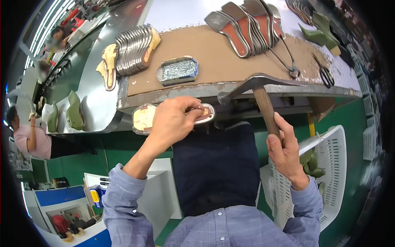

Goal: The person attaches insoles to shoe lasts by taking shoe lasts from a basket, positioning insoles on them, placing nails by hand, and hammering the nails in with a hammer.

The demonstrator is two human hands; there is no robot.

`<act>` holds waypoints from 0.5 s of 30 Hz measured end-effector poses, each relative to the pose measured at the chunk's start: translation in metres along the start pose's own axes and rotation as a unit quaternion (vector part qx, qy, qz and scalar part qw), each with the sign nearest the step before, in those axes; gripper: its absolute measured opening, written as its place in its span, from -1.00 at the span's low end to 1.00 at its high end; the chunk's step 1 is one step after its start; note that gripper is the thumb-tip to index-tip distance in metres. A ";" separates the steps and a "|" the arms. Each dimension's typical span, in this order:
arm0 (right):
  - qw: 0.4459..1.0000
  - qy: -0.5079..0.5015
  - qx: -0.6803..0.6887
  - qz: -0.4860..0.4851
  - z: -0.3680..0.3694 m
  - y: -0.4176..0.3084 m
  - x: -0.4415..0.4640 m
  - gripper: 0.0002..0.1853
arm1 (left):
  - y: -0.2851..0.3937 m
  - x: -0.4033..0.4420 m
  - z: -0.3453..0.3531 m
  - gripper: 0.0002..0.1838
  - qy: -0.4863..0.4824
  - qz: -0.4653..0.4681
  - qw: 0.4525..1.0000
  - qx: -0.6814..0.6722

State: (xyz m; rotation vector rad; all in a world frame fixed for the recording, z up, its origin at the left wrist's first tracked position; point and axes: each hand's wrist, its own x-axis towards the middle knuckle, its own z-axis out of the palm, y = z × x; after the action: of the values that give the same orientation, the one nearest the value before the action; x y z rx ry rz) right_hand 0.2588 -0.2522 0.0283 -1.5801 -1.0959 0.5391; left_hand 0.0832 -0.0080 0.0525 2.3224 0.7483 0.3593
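Note:
My left hand (175, 121) lies over a sole-shaped piece (142, 117) with a pale yellow patch and a light rim, at the bench's front edge. Its thumb and fingertips are pinched together on the piece's right end; whatever sits between them is too small to make out. My right hand (286, 148) grips the wooden handle of a hammer (265, 101). The long curved metal head is raised, up and to the right of the sole-shaped piece. Behind my left hand stands a small tray (189, 77) of loose nails (177, 70).
Stacked sole-shaped pieces (133, 51) stand left on the bench (164, 92), more reddish ones (251, 31) at the back. Pincers (294, 71) and scissors (326, 78) lie right. A white basket (339, 152) holds green lasts (312, 164). Another person (33, 140) is far left.

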 end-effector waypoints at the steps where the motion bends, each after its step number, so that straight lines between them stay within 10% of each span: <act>1: 1.000 0.009 0.007 0.000 0.001 0.001 -0.001 -0.51 | 0.001 0.000 0.001 -0.86 0.003 -0.013 1.000 -0.019; 9: 0.996 0.013 0.059 0.063 -0.006 0.012 -0.014 -0.50 | -0.006 -0.001 0.006 -0.86 0.028 0.010 0.999 -0.016; 15: 0.992 -0.026 -0.081 -0.089 -0.006 -0.003 0.004 -0.51 | 0.001 -0.002 0.004 -0.90 0.022 0.004 1.000 -0.014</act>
State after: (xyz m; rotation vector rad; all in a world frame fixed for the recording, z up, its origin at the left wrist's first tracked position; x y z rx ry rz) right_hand 0.2645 -0.2518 0.0335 -1.5948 -1.3330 0.3802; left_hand 0.0841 -0.0117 0.0497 2.2976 0.7511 0.4220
